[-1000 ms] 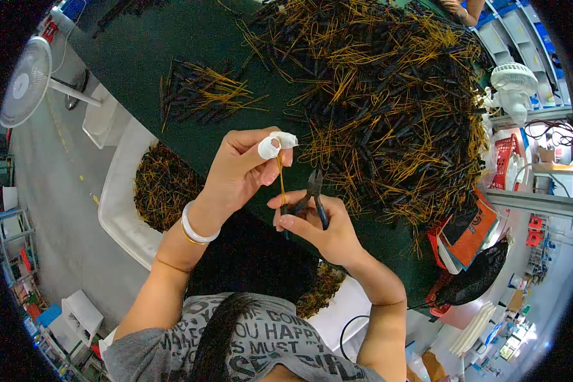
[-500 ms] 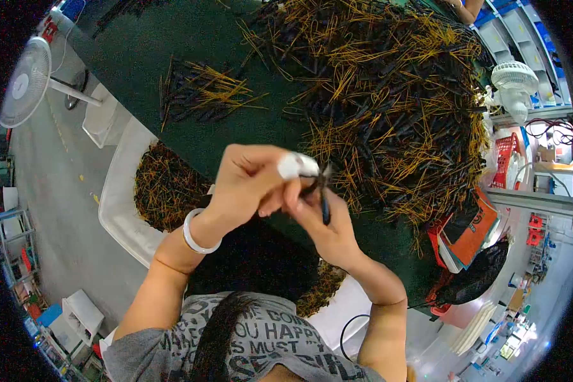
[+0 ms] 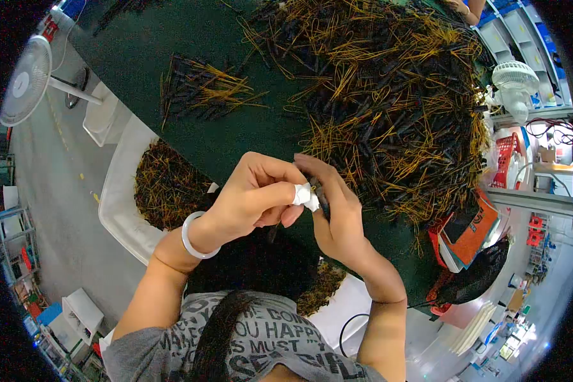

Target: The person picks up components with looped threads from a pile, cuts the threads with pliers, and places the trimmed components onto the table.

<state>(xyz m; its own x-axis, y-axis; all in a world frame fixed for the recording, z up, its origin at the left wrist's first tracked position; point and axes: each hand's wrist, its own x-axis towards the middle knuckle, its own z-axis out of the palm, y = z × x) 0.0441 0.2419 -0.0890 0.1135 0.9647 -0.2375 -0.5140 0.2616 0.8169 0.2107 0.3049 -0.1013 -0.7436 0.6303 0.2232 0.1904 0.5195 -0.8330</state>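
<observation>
My left hand (image 3: 261, 194), with white tape (image 3: 302, 194) round its finger and thumb tips, is pinched closed; what lies between the fingertips is too small to name. Touching it from the right is my right hand (image 3: 339, 213), its fingers curled round the dark pliers (image 3: 321, 197), which are mostly hidden by the palm. Beyond both hands lies a large heap of black pieces with yellow wires (image 3: 388, 114) on the green table (image 3: 235, 143). A smaller bunch of the same pieces (image 3: 210, 89) lies to the left.
A white tub (image 3: 118, 204) filled with wired pieces stands below the table's left edge. White fans (image 3: 25, 81) are at both sides. Orange and white books (image 3: 468, 235) lie at the right, beside a black mesh bag (image 3: 474, 280). Another person's hand (image 3: 470, 9) shows at the top right.
My left hand has moved down and right to meet my right hand. My right hand has turned, and the pliers, clearly visible before, are now mostly covered. The yellow wire between my hands is out of sight.
</observation>
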